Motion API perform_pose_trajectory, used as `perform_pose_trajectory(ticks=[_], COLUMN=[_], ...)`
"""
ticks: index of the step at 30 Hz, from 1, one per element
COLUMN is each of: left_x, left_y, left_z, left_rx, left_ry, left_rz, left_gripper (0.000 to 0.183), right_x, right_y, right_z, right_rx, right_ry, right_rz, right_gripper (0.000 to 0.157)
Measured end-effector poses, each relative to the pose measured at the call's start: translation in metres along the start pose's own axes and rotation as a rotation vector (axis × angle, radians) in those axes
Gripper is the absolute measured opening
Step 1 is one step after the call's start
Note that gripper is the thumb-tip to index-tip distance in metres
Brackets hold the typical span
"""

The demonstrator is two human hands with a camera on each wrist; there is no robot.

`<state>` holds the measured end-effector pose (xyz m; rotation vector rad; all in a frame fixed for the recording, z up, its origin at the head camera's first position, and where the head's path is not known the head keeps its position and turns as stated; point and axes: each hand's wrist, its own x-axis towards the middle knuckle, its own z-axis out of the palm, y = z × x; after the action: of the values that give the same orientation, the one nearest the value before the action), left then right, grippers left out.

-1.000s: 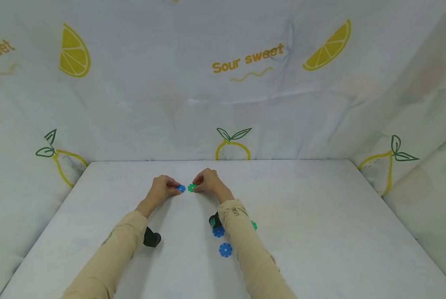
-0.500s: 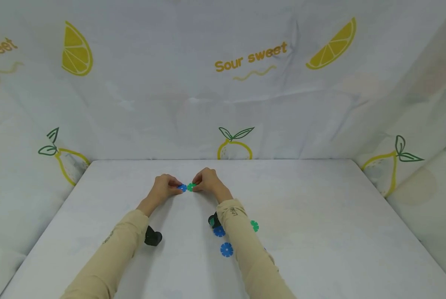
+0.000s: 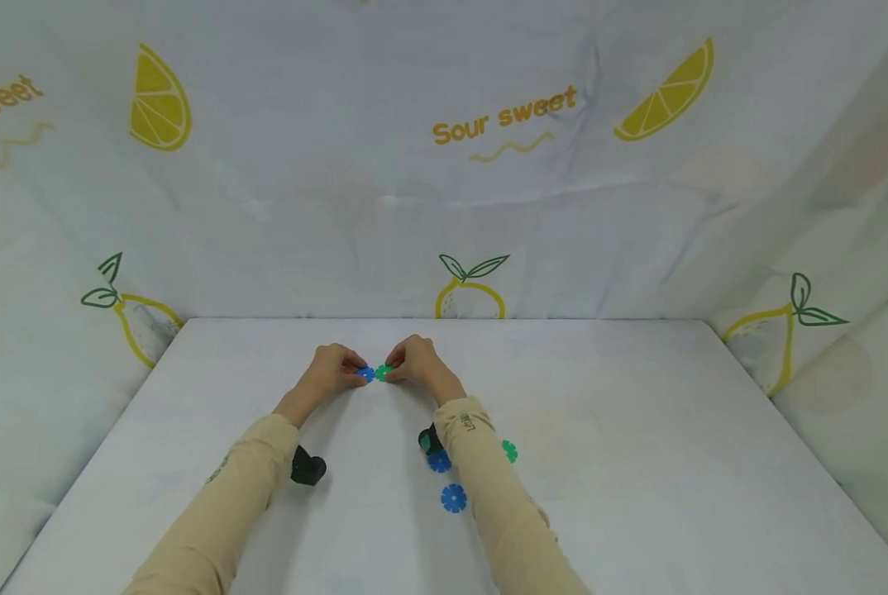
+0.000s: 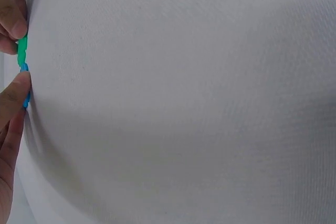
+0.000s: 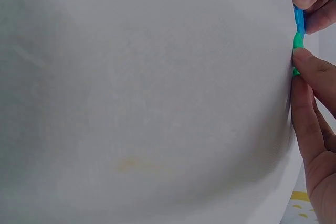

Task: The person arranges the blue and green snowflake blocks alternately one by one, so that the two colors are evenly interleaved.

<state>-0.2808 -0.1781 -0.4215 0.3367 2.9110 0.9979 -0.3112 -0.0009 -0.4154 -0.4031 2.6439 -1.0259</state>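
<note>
Toward the far edge of the white table (image 3: pixel 637 430), left of centre, both hands work close together on two small notched discs. Left hand (image 3: pixel 325 373) pinches the blue disc (image 3: pixel 366 374) between thumb and fingers, gripping its left side. Right hand (image 3: pixel 418 365) pinches the green disc (image 3: pixel 384 373) the same way, by its right side. Blue sits left, green right; their facing edges meet in the gap between the hands. Can't tell whether the notches are interlocked. Both wrist views show the pair edge-on, in line, end to end, thumb on one face and fingers behind.

Loose pieces lie nearer, around the right forearm: second blue disc (image 3: pixel 440 463) just left of the sleeve, partly covered; third blue disc (image 3: pixel 454 498) nearer, also just left of it; second green disc (image 3: pixel 509 451) just right of it.

Beige sleeves (image 3: pixel 217 504) cover both forearms. Black device (image 3: pixel 309 468) shows by the left sleeve, another black device (image 3: pixel 427 441) by the right one, close to the second blue disc. Beyond the table's far edge hangs a white cloth (image 3: pixel 303 240) with yellow lemon prints and "Sour sweet" lettering (image 3: pixel 505 116).
</note>
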Motion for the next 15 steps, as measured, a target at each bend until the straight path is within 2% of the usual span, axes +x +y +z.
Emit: perform_pose_trajectory(ticks=[9,15], left_x=[0.0004,0.0013], left_y=[-0.0042,-0.0061], left_z=[0.0003,0.0011], left_rx=[-0.023,-0.03], left_ry=[0.013,0.027], left_rz=[0.034,0.059], left_gripper=[0.026,0.029], right_x=[0.0017,0.0008], right_y=[-0.0006,0.0019], right_z=[0.0001,-0.0015], right_rx=[-0.009,-0.032], right_ry=[-0.02,-0.004], right_rz=[-0.002,-0.049], right_gripper=[0.017,0.019])
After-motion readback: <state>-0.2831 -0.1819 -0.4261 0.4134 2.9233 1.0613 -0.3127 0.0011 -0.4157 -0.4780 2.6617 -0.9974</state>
